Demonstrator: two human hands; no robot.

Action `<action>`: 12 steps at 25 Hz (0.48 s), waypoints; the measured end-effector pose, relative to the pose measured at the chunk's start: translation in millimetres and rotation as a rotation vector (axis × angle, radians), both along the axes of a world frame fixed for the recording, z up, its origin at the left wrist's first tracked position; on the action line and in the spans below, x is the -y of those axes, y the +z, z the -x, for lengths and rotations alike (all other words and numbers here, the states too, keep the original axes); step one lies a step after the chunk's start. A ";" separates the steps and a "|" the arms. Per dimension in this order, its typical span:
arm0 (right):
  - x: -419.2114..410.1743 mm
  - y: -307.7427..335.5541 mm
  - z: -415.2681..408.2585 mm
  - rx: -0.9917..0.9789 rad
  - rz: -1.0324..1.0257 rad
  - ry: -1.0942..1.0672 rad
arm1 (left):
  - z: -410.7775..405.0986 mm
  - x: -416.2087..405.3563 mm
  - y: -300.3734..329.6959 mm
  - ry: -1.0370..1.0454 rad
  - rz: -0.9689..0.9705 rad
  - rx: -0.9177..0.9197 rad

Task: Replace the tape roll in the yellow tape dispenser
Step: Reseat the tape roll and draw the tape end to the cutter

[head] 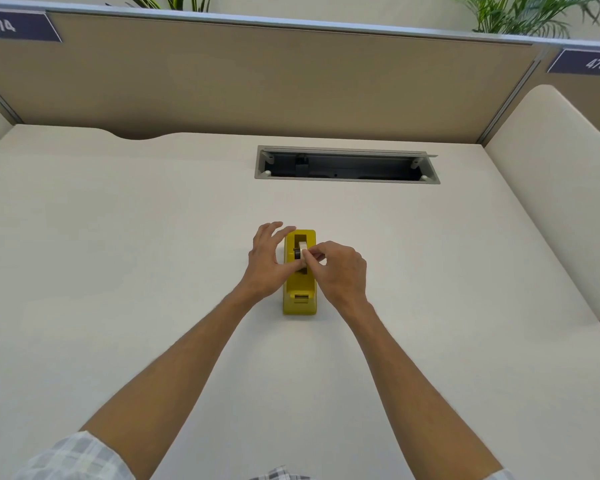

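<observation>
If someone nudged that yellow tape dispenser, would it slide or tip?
Probably slide rather than tip: the yellow tape dispenser sits low and long on the smooth desk. It looks blocky, perhaps weighted. The left hand rests against its side, likely steadying it.

An office, open-plan, with numbered workstations. Pale bench (118,237) closed in at the back by a tan fabric partition (257,81) with a grey metal top rail. Dark blue number plates on the partition, 474 (18,26) at the left corner and 475 (589,62) at the right. Open cable hatch (347,165) sunk into the bench top near the partition. Leafy green plants (530,13) showing above the rail. Cream side divider (561,188) with a rounded corner on the right.
</observation>
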State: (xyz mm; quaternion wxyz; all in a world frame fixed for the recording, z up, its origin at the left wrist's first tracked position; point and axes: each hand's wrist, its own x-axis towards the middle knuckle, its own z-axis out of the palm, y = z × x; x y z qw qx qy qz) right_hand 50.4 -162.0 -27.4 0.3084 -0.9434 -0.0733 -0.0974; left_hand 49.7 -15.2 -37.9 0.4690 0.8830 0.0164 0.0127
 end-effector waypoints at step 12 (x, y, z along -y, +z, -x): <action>-1.4 3.7 -3.0 -0.006 0.035 -0.012 | -5.6 -0.4 -4.5 -0.016 -0.035 0.030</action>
